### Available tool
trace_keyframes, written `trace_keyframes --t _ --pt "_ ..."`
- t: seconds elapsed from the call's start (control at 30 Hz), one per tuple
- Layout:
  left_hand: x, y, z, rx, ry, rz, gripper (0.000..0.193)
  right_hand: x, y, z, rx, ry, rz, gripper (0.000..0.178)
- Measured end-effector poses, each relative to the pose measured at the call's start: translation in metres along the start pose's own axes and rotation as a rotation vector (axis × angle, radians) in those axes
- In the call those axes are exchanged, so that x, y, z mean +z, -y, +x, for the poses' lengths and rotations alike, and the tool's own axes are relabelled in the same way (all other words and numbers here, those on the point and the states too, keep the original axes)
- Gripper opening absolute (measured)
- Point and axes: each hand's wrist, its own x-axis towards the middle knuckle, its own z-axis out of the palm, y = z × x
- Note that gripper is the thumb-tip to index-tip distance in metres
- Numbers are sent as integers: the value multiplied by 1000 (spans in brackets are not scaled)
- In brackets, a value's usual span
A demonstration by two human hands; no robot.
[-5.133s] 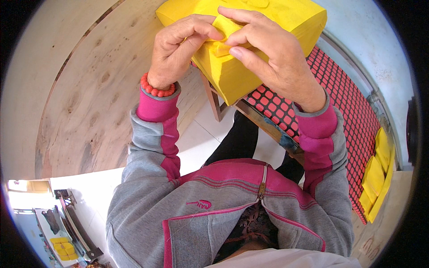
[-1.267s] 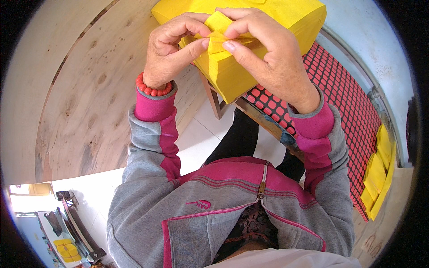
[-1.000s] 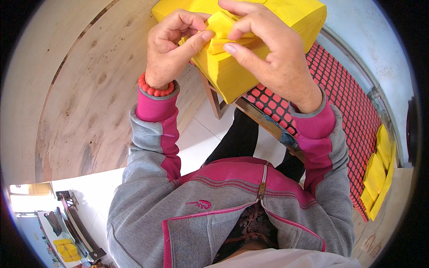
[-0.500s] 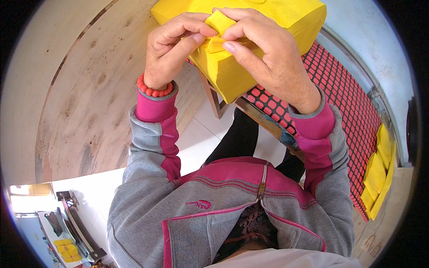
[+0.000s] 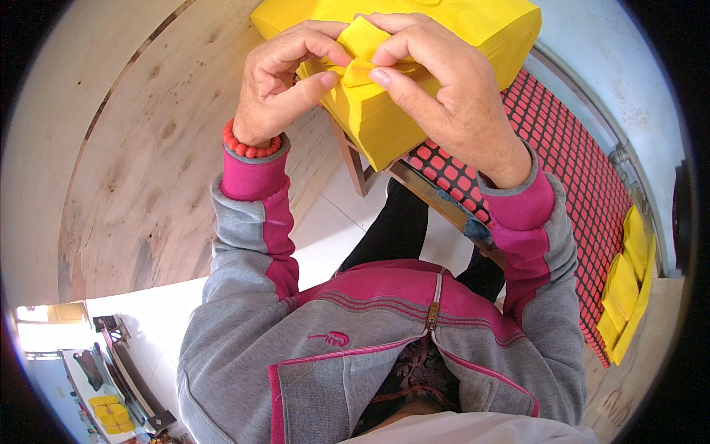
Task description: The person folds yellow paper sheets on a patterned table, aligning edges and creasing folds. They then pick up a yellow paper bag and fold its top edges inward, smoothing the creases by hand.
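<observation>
A boxy yellow cloth bag (image 5: 384, 133) stands at the top of the view, in front of me. Above its near side, a small folded yellow flap (image 5: 364, 37) sticks up between my two hands. My right hand (image 5: 452, 85) pinches the folded cloth with thumb and forefinger. On the other side, my left hand (image 5: 275, 81) has its thumb and forefinger apart, the forefinger tip close to or touching the flap. A red bead bracelet (image 5: 251, 150) circles my left wrist. My fingers partly cover the folds.
The bag rests on a bench with a red-and-black patterned cover (image 5: 562, 155). Folded yellow cloth pieces (image 5: 625, 288) lie at its right end. A large wooden board (image 5: 148, 163) fills the left. More yellow pieces (image 5: 111, 414) lie on a surface at lower left.
My left thumb and forefinger have spread apart, and the left hand has shifted slightly left, off the folded cloth. My right hand keeps its pinch nearly in place.
</observation>
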Motion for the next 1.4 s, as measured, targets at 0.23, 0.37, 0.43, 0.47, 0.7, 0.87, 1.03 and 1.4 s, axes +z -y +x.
trace_keyframes --t 0.23,0.37,0.43,0.47,0.7,0.87,1.03,1.4 --pt "1 -1 -1 -51 -29 10 14 0 0 0 -3 2 -4 10" --pt "1 0 1 -10 -15 49 12 0 -1 -1 -1 0 -13 10" --pt "1 0 1 5 -15 61 11 0 -1 -1 0 -1 -13 11" --pt "1 0 1 0 -17 59 11 0 -1 -1 -4 -2 -15 11" --pt "6 -6 1 -89 -76 -32 4 0 1 -1 9 -92 91 13" --pt "15 -10 1 -80 -172 8 3 -5 -1 0 181 -93 303 24" --pt "21 -5 1 42 -273 170 6 -13 1 0 140 -52 86 30" --pt "26 -17 12 -30 -258 316 31 -7 -1 -1 135 17 -19 13"
